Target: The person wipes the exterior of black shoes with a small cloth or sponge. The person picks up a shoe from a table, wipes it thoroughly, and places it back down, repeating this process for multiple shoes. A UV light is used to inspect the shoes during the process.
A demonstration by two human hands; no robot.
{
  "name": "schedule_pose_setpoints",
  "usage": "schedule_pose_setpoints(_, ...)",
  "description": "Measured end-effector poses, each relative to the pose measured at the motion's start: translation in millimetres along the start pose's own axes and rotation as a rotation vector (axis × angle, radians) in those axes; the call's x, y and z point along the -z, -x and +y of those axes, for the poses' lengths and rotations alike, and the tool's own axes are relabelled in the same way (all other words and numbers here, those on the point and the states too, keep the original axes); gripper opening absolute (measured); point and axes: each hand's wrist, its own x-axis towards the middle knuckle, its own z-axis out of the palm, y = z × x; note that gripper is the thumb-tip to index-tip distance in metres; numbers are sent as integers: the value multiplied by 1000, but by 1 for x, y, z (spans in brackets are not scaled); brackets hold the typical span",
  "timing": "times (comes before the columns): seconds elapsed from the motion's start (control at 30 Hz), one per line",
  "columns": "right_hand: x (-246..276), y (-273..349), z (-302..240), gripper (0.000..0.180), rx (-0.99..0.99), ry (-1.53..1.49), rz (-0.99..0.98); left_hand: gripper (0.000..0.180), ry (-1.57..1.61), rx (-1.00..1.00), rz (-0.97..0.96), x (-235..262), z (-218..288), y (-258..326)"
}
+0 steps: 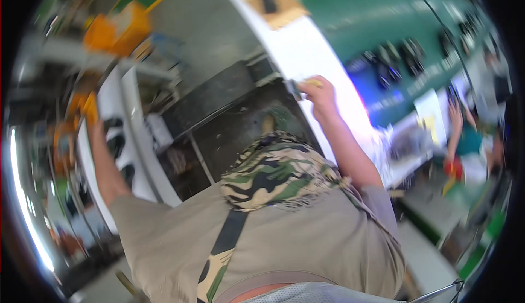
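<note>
My right hand (321,96) reaches out to the edge of a long white table (298,46). Its fingers are closed around a small yellow object (313,82) with a dark piece at its left end. My left arm stretches out to the left, and my left hand (95,123) lies against the edge of a white bench (112,98), right below a blurred orange thing (85,106). Motion blur hides its fingers. My beige shirt and a camouflage cloth (276,172) fill the middle of the view.
A tan pad with a dark block (273,3) lies at the far end of the white table. A green board with dark tools (394,57) lies beyond it. Another person (465,139) works at the right with a hand raised. Dark floor mats (229,122) lie below.
</note>
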Motion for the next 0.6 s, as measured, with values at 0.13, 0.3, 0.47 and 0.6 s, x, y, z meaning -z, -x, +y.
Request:
schedule_pose_setpoints(0.13, 70, 25, 8, 19, 29, -59, 188, 67, -781, -224, 368, -156, 85, 26)
schedule_pose_setpoints(0.3, 142, 72, 10, 20, 46, -148, 411, 55, -202, -612, -597, -463, 212, 245)
schedule_pose_setpoints(0.47, 204, 138, 6, 18, 177, -217, 626, 68, -448, -970, -955, -698, 265, 405)
schedule_pose_setpoints(0.6, 246, 196, 24, 19, 281, -339, 903, 77, -845, -1010, -942, -780, 325, 482)
